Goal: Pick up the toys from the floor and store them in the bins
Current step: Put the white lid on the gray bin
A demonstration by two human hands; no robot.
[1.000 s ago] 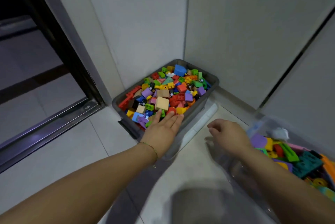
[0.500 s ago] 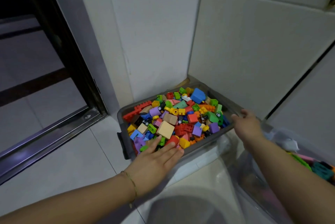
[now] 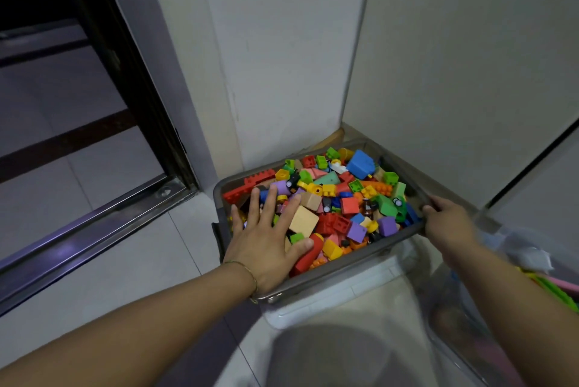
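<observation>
A grey bin (image 3: 344,272) stands in the wall corner, heaped with colourful toy bricks (image 3: 347,198) and a few wooden blocks. My left hand (image 3: 266,236) lies flat on the bricks at the bin's near left side, fingers spread, holding nothing. My right hand (image 3: 448,223) grips the bin's right rim. A clear bin (image 3: 488,317) with more toys (image 3: 554,289) sits at the right edge, mostly cut off by the frame.
The grey bin rests on a white lid or base (image 3: 338,299). White walls (image 3: 282,73) close in behind and to the right. A metal door track (image 3: 94,230) and a dark doorway (image 3: 47,42) lie to the left. Pale floor tiles (image 3: 131,264) spread in front.
My left hand slid forward from the near rim onto the bricks. My right hand left the clear bin and took hold of the grey bin's right rim. The view came closer.
</observation>
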